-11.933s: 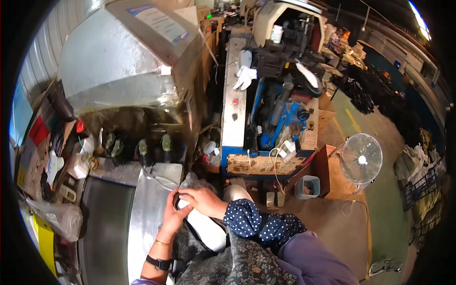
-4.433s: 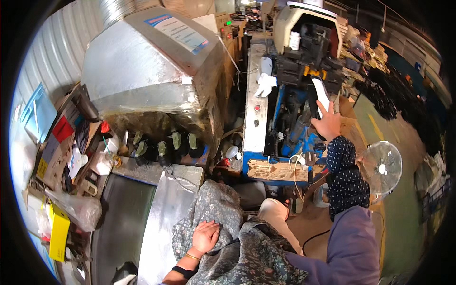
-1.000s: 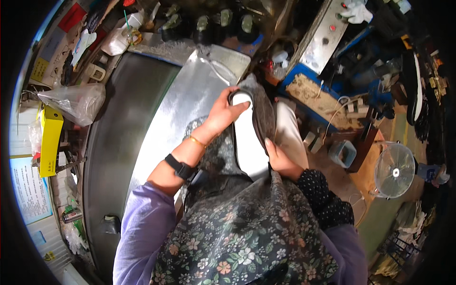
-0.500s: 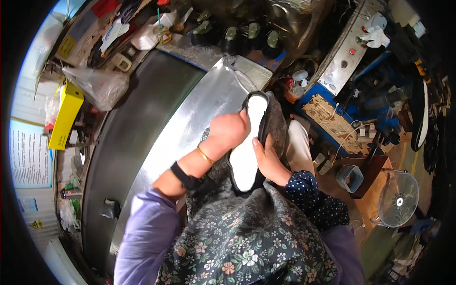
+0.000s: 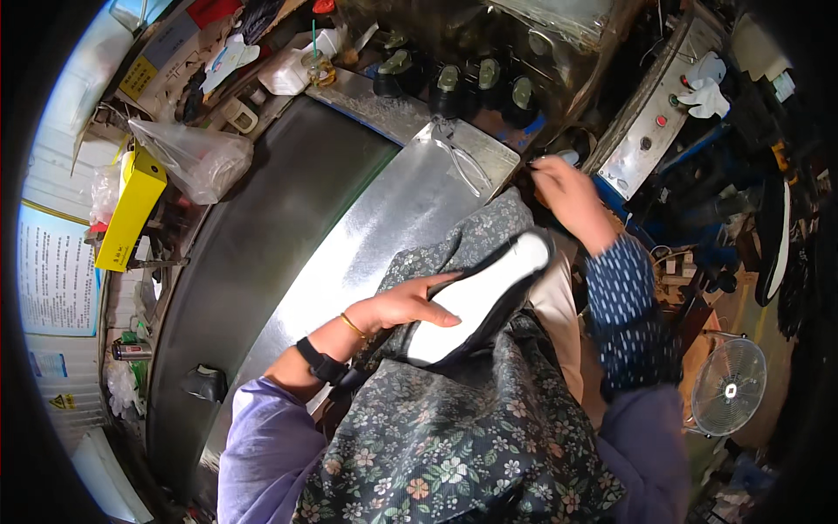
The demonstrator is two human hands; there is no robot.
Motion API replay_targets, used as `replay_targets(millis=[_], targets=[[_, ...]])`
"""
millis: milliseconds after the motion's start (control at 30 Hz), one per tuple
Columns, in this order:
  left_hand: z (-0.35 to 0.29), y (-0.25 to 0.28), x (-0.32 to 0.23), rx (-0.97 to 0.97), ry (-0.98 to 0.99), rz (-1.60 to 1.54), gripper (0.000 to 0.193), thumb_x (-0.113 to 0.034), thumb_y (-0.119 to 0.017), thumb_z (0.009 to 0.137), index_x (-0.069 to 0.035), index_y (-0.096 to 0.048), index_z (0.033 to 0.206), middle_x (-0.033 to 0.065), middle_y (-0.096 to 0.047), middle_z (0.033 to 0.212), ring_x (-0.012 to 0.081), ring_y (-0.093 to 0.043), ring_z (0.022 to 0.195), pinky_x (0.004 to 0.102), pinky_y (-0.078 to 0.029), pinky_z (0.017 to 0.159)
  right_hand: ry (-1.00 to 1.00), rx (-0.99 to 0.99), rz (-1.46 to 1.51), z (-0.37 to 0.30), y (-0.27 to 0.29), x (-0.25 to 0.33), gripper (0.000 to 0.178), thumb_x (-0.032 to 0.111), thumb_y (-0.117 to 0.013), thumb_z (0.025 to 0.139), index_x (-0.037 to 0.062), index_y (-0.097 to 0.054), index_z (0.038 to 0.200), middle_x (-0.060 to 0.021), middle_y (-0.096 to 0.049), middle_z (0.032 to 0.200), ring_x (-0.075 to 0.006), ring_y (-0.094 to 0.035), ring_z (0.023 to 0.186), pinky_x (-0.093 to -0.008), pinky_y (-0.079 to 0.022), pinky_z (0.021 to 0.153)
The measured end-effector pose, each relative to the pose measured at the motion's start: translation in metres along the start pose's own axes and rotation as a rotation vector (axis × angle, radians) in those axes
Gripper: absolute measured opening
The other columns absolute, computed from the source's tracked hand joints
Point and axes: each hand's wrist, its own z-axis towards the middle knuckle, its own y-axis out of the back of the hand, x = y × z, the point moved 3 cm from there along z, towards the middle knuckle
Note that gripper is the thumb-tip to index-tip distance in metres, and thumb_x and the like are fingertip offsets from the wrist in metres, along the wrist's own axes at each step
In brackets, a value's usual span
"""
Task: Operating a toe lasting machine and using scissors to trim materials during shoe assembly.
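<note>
A black shoe upper with a white bottom (image 5: 489,293) lies tilted over my lap, its narrower end toward the upper right. My left hand (image 5: 403,306) grips it by the left side, the thumb across the white face and the fingers at the edge. Off the shoe, my right hand (image 5: 572,199) is stretched out past the corner of the metal table, beside a cluttered spot with small containers. Its fingers are drawn together at the tips; whatever may be between them is too small to make out.
A sheet-metal table (image 5: 345,240) borders a dark conveyor belt (image 5: 288,166) on my left. Pliers-like handles (image 5: 467,170) lie at its far corner. Several black shoes (image 5: 449,92) stand behind. A control panel (image 5: 650,131) and a fan (image 5: 728,386) are on the right.
My right hand has let go of the shoe and moved up and to the right. The shoe has swung from near upright to a rightward slant, with my left hand now holding its side.
</note>
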Motion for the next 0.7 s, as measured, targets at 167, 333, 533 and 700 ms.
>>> replay_targets(millis=[167, 333, 533, 700], targets=[[-0.031, -0.014, -0.003, 0.130, 0.181, 0.284, 0.086, -0.020, -0.081, 0.082, -0.007, -0.034, 0.152, 0.0107, -0.057, 0.133, 0.0179, -0.053, 0.119, 0.0304, -0.042, 0.102, -0.072, 0.475, -0.647, 0.079, -0.127, 0.005, 0.038, 0.022, -0.065, 0.080, -0.0010, -0.067, 0.110, -0.0232, -0.061, 0.123, -0.0345, -0.062, 0.110, -0.0435, -0.052, 0.086], [-0.032, -0.013, 0.018, 0.006, 0.081, 0.176, 0.086, -0.021, -0.081, 0.081, -0.008, -0.034, 0.151, 0.0095, -0.056, 0.134, 0.0200, -0.051, 0.123, 0.0341, -0.042, 0.104, -0.094, 0.352, -0.688, 0.079, -0.158, -0.010, 0.034, 0.020, -0.064, 0.074, -0.0049, -0.071, 0.097, -0.0249, -0.067, 0.103, -0.0393, -0.065, 0.096, -0.0441, -0.053, 0.084], [-0.010, -0.014, 0.023, -0.007, 0.165, 0.155, 0.076, -0.013, -0.077, 0.083, -0.006, -0.038, 0.148, 0.0055, -0.060, 0.125, 0.0136, -0.055, 0.112, 0.0285, -0.043, 0.101, -0.604, 0.459, 0.634, -0.034, -0.024, 0.013, 0.008, 0.006, -0.051, 0.089, 0.0019, -0.056, 0.093, -0.0001, -0.052, 0.074, -0.0110, -0.052, 0.066, -0.0280, -0.046, 0.058], [0.008, -0.029, 0.017, 0.004, 0.155, 0.264, 0.079, -0.016, -0.080, 0.080, -0.006, -0.040, 0.147, 0.0058, -0.064, 0.116, 0.0137, -0.057, 0.110, 0.0282, -0.042, 0.101, -0.501, 0.131, 0.511, -0.147, 0.057, 0.054, 0.021, 0.021, -0.049, 0.103, 0.0032, -0.055, 0.094, 0.0000, -0.054, 0.067, -0.0086, -0.053, 0.056, -0.0226, -0.044, 0.054]])
